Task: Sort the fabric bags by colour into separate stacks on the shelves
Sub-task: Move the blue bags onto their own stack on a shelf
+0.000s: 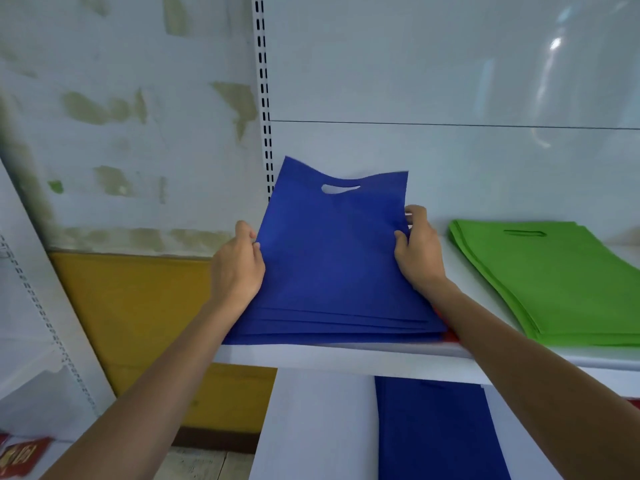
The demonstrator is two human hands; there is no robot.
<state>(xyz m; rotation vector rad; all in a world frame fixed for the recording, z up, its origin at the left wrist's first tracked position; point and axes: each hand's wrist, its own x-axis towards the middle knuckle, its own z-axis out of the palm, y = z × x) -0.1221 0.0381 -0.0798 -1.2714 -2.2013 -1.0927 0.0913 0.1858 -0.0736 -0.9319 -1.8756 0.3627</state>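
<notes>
A stack of several blue fabric bags (332, 271) lies on the white shelf (346, 358), its far end with the cut-out handle curling up against the back panel. My left hand (239, 268) grips the stack's left edge and my right hand (417, 254) grips its right edge, thumbs on top. A stack of green fabric bags (550, 278) lies flat on the same shelf to the right, apart from the blue one. More blue bags (436, 431) lie on the shelf below.
A slotted white upright (265, 98) rises behind the blue stack at the shelf's left end. Left of it is a peeling wall with a yellow lower band (138, 323). A red packet (20, 455) lies at the bottom left.
</notes>
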